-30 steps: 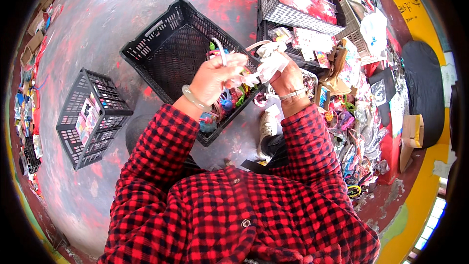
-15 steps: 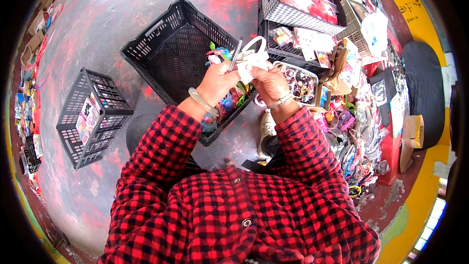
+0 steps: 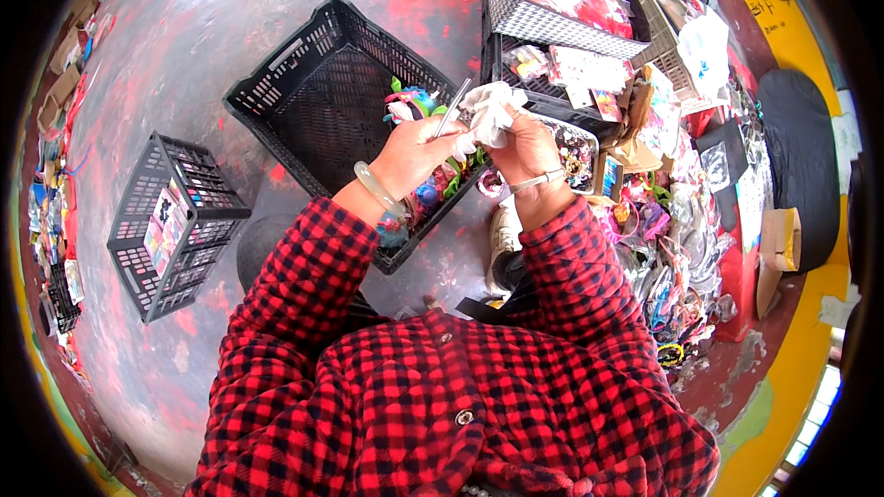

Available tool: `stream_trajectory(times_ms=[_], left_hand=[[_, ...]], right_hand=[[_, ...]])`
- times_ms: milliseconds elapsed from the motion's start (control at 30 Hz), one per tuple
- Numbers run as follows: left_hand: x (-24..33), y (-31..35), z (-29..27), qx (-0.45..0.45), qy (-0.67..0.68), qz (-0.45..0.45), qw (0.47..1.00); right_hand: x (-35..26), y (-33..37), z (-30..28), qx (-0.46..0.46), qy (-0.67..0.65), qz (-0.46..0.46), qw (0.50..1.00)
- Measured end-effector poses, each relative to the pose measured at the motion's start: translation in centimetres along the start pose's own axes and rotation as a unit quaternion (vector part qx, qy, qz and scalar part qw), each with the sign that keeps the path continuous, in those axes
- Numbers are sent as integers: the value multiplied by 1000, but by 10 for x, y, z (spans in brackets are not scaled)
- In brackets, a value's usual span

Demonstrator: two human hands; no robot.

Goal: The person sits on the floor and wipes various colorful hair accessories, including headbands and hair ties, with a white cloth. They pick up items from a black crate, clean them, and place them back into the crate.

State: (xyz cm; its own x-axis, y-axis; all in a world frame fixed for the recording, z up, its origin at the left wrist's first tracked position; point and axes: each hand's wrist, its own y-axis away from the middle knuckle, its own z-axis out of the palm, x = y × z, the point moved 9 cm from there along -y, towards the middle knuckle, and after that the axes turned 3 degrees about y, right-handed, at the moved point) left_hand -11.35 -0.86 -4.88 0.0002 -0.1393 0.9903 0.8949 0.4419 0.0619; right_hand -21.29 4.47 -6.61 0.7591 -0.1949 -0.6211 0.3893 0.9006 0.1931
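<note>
Nearest the camera, red-and-black checked sleeves point(image 3: 304, 313) rise from six o'clock, both forearms angled up toward the middle of the view. The left hand point(image 3: 414, 149) wears a pale bangle point(image 3: 378, 191) at the wrist, and its fingers are pinched together on a thin silver rod point(image 3: 454, 107) that slants up toward one o'clock. Just beside it, at three o'clock of the left, the right hand point(image 3: 529, 143) with a slim metal bracelet point(image 3: 539, 180) is closed around a crumpled white plastic bag point(image 3: 488, 106); the bag bunches out above the knuckles and touches the rod's upper end. What lies inside the bag cannot be made out.

By my reading, the step in hand is working the bag against the rod, either opening it or packing something into it. The next move calls for a firm hold with the right hand and a careful, fine pinch with the left so the thin film does not tear.

Directly behind the hands sits a big black crate point(image 3: 322, 101), mostly empty, with colourful small trinkets point(image 3: 419, 106) gathered in its near right corner. At nine o'clock, well apart, a smaller black crate point(image 3: 170, 221) holds flat packets. At three o'clock, a jumble of bright hair accessories point(image 3: 663, 248) spreads over the floor. Farthest, at twelve to one o'clock, a grey basket point(image 3: 552, 23) carries pink and red packets.
</note>
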Motion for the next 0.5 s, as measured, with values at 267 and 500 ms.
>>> stream_trajectory(times_ms=[267, 500], left_hand=[[-2, 2, 0, -2, 38, 15, 999], [3, 2, -6, 27, 37, 30, 999]], right_hand=[[-5, -1, -8, 7, 15, 35, 999], [-16, -1, -27, 86, 112, 19, 990]])
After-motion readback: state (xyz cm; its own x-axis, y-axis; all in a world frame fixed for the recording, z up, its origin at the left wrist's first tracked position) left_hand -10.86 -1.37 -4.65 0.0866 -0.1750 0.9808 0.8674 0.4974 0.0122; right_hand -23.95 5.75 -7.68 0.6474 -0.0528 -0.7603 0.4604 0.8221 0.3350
